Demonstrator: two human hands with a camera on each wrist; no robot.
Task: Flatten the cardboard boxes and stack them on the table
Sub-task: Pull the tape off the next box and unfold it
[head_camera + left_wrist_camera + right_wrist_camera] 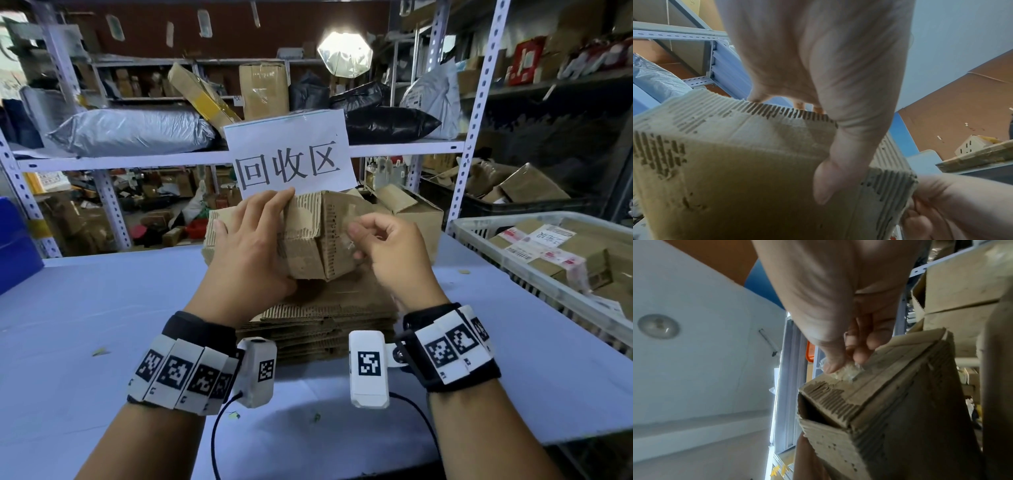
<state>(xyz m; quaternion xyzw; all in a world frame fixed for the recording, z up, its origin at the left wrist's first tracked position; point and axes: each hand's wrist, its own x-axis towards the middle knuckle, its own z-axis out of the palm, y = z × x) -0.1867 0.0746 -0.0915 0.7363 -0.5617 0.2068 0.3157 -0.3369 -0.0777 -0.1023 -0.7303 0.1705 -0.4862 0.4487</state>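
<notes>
Parcel storeroom, metal shelving (219,156) stacked with mailer bags (133,130), recycling-area sign (291,154)

Cluttered storeroom: white perforated steel shelving (219,158) along far wall, bright octagonal studio lamp (345,54) glowing behind.

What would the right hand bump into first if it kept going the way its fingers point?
The box. The right hand points leftward at its end face and already pinches a bit of clear tape there, so nothing else lies between. The left hand grips the box's far side.
</notes>
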